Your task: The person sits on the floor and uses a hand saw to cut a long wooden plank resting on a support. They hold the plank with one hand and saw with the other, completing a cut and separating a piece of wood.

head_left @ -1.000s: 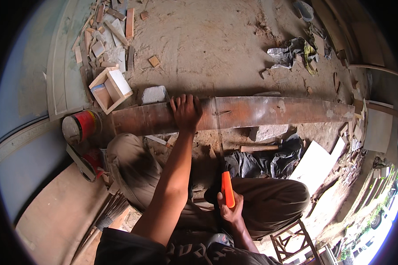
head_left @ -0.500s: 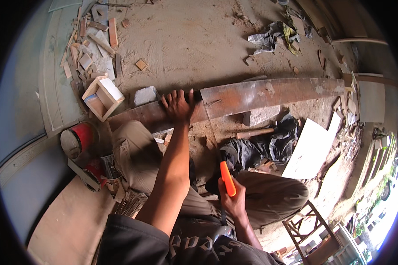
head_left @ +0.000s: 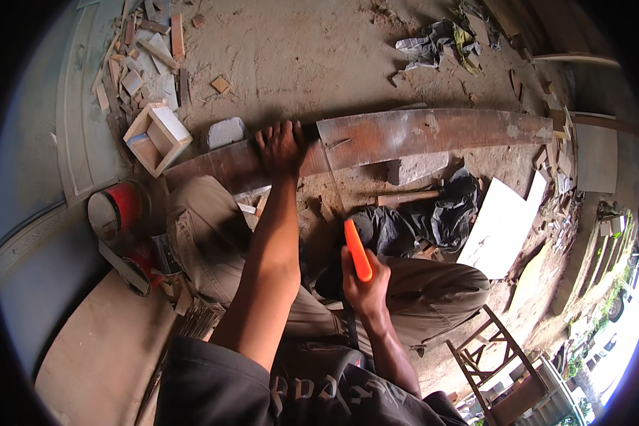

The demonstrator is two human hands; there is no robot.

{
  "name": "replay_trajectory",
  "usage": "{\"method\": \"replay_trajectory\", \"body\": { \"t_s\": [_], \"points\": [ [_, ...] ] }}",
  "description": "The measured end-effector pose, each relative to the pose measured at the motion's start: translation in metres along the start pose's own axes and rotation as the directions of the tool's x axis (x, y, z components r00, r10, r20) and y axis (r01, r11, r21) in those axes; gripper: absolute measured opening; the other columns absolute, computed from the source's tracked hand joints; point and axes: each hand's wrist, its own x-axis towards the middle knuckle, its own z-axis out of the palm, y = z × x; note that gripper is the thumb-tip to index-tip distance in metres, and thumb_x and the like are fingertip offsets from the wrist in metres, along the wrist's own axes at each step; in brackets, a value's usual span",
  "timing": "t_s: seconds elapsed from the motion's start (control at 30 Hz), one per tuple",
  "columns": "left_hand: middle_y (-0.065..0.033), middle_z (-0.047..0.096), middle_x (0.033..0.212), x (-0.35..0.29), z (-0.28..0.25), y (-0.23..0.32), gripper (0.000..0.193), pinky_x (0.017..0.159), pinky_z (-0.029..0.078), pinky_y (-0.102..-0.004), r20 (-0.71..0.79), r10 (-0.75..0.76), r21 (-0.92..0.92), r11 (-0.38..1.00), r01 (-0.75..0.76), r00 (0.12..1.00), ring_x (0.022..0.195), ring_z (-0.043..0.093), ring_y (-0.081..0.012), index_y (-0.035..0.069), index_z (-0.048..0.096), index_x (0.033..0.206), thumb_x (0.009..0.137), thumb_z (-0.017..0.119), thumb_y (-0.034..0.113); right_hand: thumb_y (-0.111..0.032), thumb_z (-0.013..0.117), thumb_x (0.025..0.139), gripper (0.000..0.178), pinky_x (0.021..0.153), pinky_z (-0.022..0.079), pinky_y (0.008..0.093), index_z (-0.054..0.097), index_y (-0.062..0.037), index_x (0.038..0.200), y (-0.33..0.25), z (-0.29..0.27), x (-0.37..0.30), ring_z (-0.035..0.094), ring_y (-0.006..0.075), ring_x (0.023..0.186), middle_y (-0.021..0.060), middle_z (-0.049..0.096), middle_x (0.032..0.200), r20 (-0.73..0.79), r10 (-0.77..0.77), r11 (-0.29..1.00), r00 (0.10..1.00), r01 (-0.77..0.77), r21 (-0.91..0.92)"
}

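A long brown wooden board (head_left: pixel 412 135) lies crosswise in front of me, its surface stained and scuffed. My left hand (head_left: pixel 282 148) presses on it left of the middle, fingers spread somewhat and bent over the far edge. In my right hand (head_left: pixel 368 285), closed round its orange handle, is a handsaw (head_left: pixel 358 250). The saw's thin blade runs away from me into the board, just right of my left hand. Part of the blade is hidden in or below the board. My left knee (head_left: pixel 204 202) is against the board's near edge.
Pale blocks (head_left: pixel 226 132) lie by the board. An open wooden box (head_left: pixel 157 139) and red cans (head_left: pixel 121 211) stand left. Black plastic (head_left: pixel 440 224), a white sheet (head_left: pixel 503 227) and wood scraps lie right. Offcuts (head_left: pixel 131 82) pile up along the far left wall.
My right hand has pushed the saw forward, away from my body and toward the board. My left hand stays on the board. The whole view has shifted slightly.
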Motion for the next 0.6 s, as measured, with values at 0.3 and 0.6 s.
{"method": "replay_trajectory", "body": {
  "t_s": [0.3, 0.6],
  "points": [
    [-0.013, 0.065, 0.089, 0.0, 0.001, 0.004, 0.034, 0.096, 0.038, -0.0486, -0.034, -0.006, -0.043, 0.999, 0.005, 0.999, 0.092, 0.06, -0.031, 0.007, 0.063, 0.081, 0.093, 0.045, 0.034, -0.016, 0.069, 0.088, 0.028, 0.043, 0.04, 0.0311, 0.053, -0.0004, 0.071, 0.001, 0.015, 0.014, 0.04, 0.0192, 0.041, 0.015, 0.051, 0.053, -0.02, -0.039, 0.999, 0.999, 0.039, 0.011],
    [-0.0118, 0.065, 0.089, 0.003, 0.0, 0.0, 0.032, 0.095, 0.039, -0.0486, -0.063, 0.003, -0.011, 1.0, -0.004, 0.998, 0.091, 0.06, -0.0306, 0.009, 0.063, 0.085, 0.095, 0.045, 0.034, -0.012, 0.067, 0.088, 0.025, 0.043, 0.04, 0.0329, 0.054, -0.0001, 0.071, -0.003, 0.006, 0.002, 0.055, 0.0272, 0.042, 0.0165, 0.051, 0.052, -0.012, -0.033, 0.999, 0.999, 0.033, 0.016]
  ]
}}
